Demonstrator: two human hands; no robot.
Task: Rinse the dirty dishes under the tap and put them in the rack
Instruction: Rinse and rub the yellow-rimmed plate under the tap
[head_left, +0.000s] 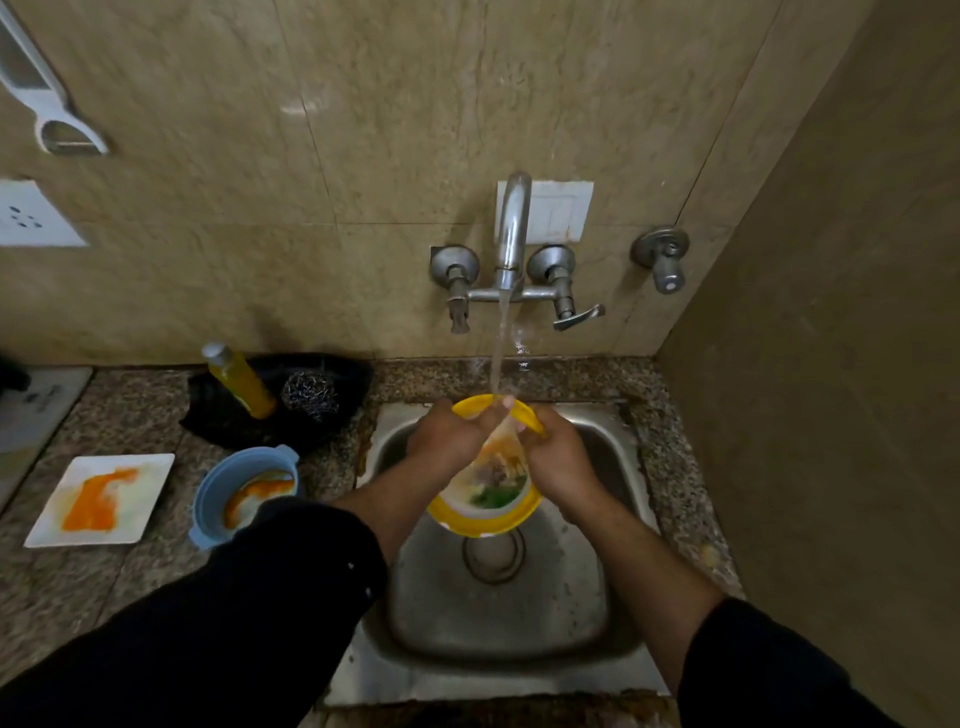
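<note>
Both grips are clamped on the yellow bowl (485, 527): my left grip (447, 436) curls over its left and far rim, my right grip (558, 457) wraps the right rim, and neither has slack that I can see. The bowl sits tilted over the sink (493, 613), mouth toward me, with the water stream (498, 353) from the tap (511, 228) landing at its upper edge, right by my left fingertips (506, 402). Green and pale residue clings to the inside. It looks like plastic to me, so light and stiff, not likely to break if it slips, but wet and probably greasy. I judge the rim to be the safest place to hold, with one grip on each side, because the smooth inner wall offers no purchase. Counting the dishes, I make it three: this yellow bowl, one blue bowl (244, 488) and one white square plate (98, 499), the last two lying side by side on the worktop (78, 582) left of the sink, both streaked orange. The plate looks like ceramic, heavier and breakable, so I would take it by two opposite edges. Behind the blue bowl there is one yellow bottle (241, 382) and one steel scourer (310, 395), both in a black tray (218, 415). I see no rack anywhere in this view.
</note>
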